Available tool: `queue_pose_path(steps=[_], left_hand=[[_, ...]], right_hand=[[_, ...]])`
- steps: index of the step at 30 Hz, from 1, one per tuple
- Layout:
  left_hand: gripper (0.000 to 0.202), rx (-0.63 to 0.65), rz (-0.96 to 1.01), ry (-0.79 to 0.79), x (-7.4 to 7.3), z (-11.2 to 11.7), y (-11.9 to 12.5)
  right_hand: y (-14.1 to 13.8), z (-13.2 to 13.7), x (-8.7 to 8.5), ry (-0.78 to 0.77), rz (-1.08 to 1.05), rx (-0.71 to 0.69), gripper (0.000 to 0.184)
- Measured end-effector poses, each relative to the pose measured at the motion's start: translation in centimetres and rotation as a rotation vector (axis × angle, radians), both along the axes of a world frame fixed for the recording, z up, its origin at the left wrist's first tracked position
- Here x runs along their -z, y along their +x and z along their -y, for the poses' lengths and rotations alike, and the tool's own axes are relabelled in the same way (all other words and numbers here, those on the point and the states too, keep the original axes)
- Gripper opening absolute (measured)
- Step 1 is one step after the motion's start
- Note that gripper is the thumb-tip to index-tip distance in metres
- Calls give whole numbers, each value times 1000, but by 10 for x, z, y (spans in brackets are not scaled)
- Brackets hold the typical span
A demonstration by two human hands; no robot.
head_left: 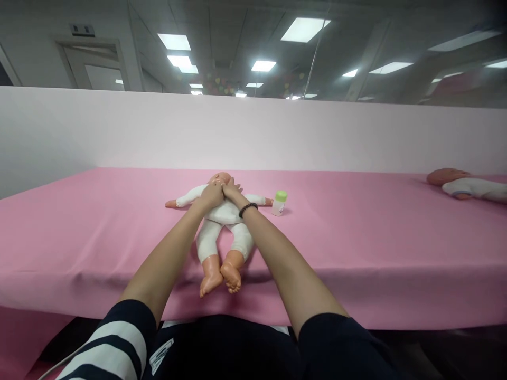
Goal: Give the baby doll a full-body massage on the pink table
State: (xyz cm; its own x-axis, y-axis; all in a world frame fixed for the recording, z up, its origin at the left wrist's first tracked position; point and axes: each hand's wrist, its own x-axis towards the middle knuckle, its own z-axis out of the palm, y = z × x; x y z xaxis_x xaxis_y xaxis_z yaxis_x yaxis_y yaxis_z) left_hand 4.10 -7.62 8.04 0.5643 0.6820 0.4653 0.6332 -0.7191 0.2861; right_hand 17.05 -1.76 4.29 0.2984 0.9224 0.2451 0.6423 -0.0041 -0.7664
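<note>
A baby doll (224,221) in a white outfit lies on its back on the pink-covered table (119,237), with its bare feet towards me. My left hand (211,196) and my right hand (232,191) meet over the doll's neck and head, touching it and hiding much of its face. A black bead bracelet (248,209) circles my right wrist. To the right of the doll's arm stands a small white bottle with a green cap (279,203), apart from both hands.
A second doll (463,184) lies at the table's far right, partly cut off by the frame. A pale partition (253,132) rises behind the table. The table's near edge (380,327) has pink cloth hanging over it. A cable (63,365) runs along my left sleeve.
</note>
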Motion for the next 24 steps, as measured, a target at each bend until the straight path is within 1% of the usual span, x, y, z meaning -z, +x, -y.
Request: queue_pose_path(steps=[1,2,3,5,7,9,11,14,17,20,22,24], left_hand=[[55,-65,-30,-18,4,-4,0],[53,-132,-56,-36,8,-8,-2],[49,-188,-69,-53,10,-11,-4],[43,-284,-98,-80,10,-16,-9],[41,-355,-142,-85,7,-20,-12],[41,-396,-190,-78,4,-22,-15],[41,-413,-226,-85,3,-21,-15],[39,-439,-232,-104,7,-20,-14],[37,-454,-231,-89,13,-21,-14],[36,-437,-196,-66,17,-22,-18],[35,-411,-135,-25,17,-21,-22],[32,-349,-61,16,16,-18,-27]], right_hand=[[9,7,1,-4,-1,-17,53],[18,15,4,23,24,-85,45],[27,23,7,77,56,-159,37],[40,36,13,168,84,-244,27],[46,43,16,222,117,-257,19],[45,45,16,224,158,-239,14],[40,44,13,191,194,-225,14],[33,43,11,133,264,-215,12],[28,42,11,126,325,-183,18],[28,45,9,191,279,-164,15],[29,51,7,268,233,-190,13],[29,58,5,302,204,-245,10]])
